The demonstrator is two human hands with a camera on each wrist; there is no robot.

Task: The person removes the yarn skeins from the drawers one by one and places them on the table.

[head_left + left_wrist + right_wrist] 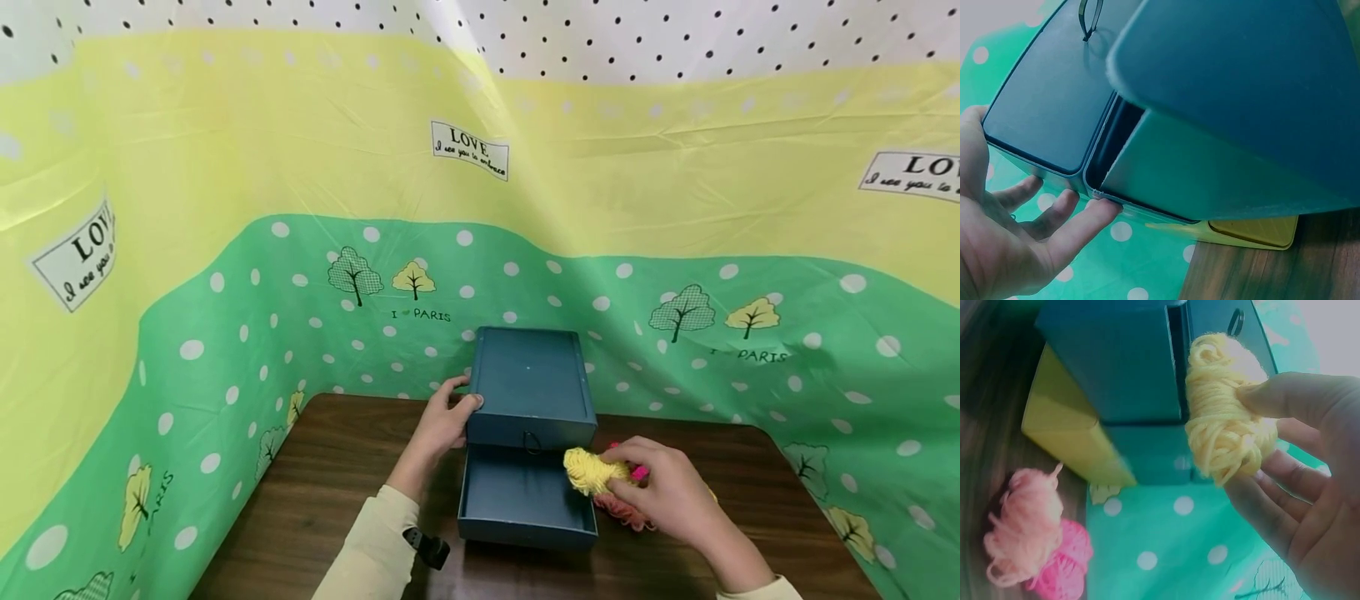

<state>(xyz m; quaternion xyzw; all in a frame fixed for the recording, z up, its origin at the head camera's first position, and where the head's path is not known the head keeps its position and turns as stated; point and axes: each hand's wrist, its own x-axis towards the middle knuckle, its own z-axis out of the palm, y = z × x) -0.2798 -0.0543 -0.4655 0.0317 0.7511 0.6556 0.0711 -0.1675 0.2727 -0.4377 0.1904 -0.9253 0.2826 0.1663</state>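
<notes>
A dark blue drawer box [528,383] stands at the back of the brown table [315,500], its lower drawer [525,500] pulled out and showing nothing inside. My left hand [442,425] rests with straight fingers [1079,219] against the box's left side [1241,75]. My right hand [667,492] pinches a small bundle of yellow yarn [591,471] just over the drawer's right front corner. In the right wrist view the yellow yarn [1222,419] sits between thumb and fingers [1304,487], close to the box [1110,356].
A pale pink yarn bundle [1022,531] and a bright pink one [1066,562] lie on the table right of the drawer, under my right hand. Something flat and yellow [1066,431] sits against the box's base. A green and yellow dotted cloth [225,333] walls the table in.
</notes>
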